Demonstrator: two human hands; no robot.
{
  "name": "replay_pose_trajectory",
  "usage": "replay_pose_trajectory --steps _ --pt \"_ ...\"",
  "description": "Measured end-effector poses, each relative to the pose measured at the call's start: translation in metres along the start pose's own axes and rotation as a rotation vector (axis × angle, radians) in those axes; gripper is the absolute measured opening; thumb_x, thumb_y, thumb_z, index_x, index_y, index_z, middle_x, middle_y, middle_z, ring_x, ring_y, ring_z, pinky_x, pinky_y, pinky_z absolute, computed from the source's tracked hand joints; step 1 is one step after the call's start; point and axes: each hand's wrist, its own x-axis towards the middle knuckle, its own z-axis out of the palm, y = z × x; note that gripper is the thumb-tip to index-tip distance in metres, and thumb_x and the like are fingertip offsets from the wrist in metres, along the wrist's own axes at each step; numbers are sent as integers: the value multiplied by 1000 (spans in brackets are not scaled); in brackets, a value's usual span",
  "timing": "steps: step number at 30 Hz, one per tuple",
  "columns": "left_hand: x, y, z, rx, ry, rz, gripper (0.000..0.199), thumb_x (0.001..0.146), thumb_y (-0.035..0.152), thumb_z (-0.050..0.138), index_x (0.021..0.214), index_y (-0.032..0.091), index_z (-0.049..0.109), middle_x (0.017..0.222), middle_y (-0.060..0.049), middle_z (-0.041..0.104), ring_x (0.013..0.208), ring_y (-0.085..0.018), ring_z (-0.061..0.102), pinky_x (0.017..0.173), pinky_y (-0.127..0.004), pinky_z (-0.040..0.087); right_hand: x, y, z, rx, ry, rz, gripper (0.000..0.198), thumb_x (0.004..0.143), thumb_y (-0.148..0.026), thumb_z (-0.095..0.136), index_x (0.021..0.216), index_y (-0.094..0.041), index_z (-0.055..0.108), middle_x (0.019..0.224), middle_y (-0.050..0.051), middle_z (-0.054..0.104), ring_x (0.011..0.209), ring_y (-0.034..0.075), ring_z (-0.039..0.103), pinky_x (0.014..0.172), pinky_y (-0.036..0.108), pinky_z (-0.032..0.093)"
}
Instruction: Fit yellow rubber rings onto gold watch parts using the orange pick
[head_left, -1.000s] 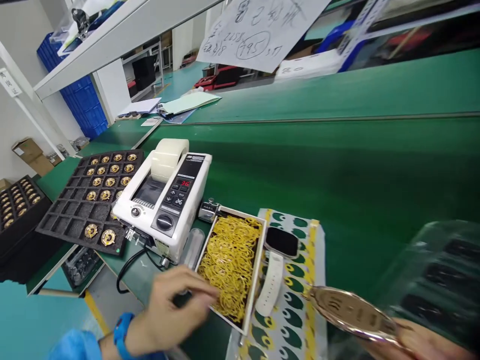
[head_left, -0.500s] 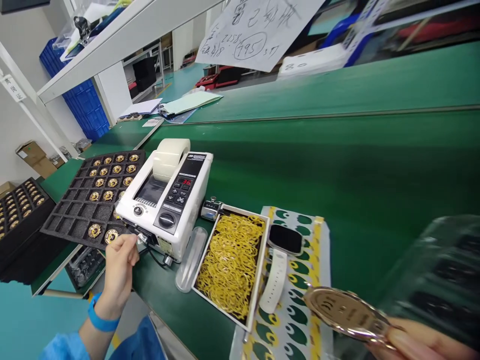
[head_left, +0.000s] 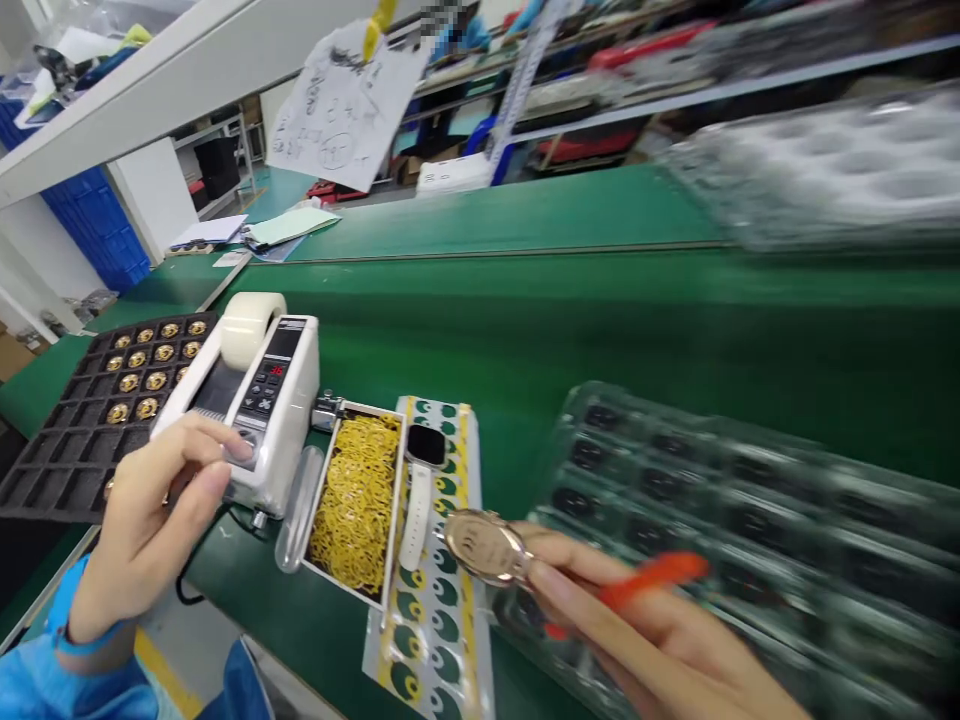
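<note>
Between the thumb and fingers of my right hand [head_left: 645,620] is a rose-gold watch case [head_left: 484,548], its back with fine engraving facing up. A slim orange-red object [head_left: 656,578] also lies in that hand; its kind is blurred. My left hand [head_left: 154,510] is raised in front of the white tape dispenser [head_left: 289,400], thumb and fingers apart, and nothing shows between them. On the dispenser sits a roll of tape [head_left: 251,330]. A smartwatch with a white strap [head_left: 426,446] rests on a sticker sheet [head_left: 450,640] left of the watch case.
A box of yellow rubber bands [head_left: 356,505] stands beside a clear plastic tube [head_left: 298,510] and a small metal counter [head_left: 327,411]. At left lies a black foam tray [head_left: 82,445] with gold round parts. A clear blister tray [head_left: 705,500] with dark parts lies at right, under my right hand.
The view has swung right, bringing the blister tray in fully. My left hand has left the dispenser's front end and its fingers have parted. My right hand still holds the watch case.
</note>
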Motion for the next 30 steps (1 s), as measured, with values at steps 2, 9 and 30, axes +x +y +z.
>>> replay_pose_trajectory --steps 2,9,30 --pt "10 6 19 -233 -100 -32 21 98 21 47 78 21 51 81 1 56 75 -14 52 65 -27 37 -2 -12 4 4 -65 -14 43 77 -66 70 81 -23 66 99 8 63 100 31 57 91 38 49" --pt "30 -8 114 -562 -469 -287 31 90 34 57 64 19 51 68 2 43 64 -14 39 59 -28 29 -2 -24 9 103 -154 -87 45 84 -64 65 79 -20 59 75 0 49 71 18 47 72 30 44" --pt "19 -22 132 -607 -475 -376 31 85 35 60 60 20 52 64 2 40 58 -14 35 54 -29 27 -3 -25 9 57 -173 -134 50 86 -68 61 73 -20 54 71 -2 42 67 16 38 62 28 33"
